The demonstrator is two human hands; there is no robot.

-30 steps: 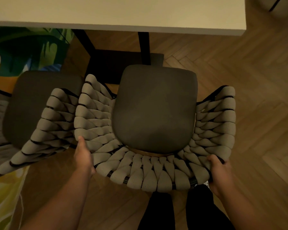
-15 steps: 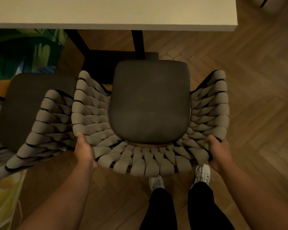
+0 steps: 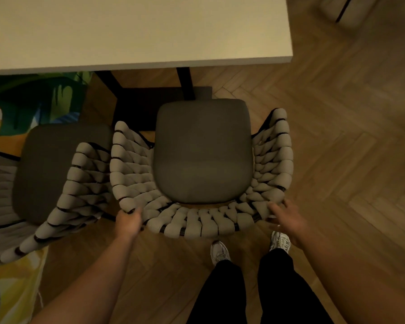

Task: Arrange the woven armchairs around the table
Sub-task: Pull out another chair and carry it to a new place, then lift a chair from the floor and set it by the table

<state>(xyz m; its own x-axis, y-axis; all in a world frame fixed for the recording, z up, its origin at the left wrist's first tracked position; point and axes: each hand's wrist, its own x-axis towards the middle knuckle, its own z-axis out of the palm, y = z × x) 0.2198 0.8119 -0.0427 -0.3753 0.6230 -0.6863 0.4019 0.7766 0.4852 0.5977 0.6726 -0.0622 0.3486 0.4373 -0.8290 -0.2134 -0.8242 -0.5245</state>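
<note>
Centrally, one woven armchair [image 3: 201, 160] is listed, stood on the parquet floor [image 3: 341, 164], seat front near the white table [image 3: 136, 31]. Its back rim is gripped at one corner by the left hand [image 3: 129, 220]. The right hand [image 3: 288, 216] is held spread at the other corner, contact blurred. A second armchair [image 3: 56, 169] is set just beside it.

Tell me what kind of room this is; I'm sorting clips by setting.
Probably a home dining area: a pale table with the near woven armchair and a second armchair facing it, on a herringbone wood floor beside a leaf-print rug.
</note>
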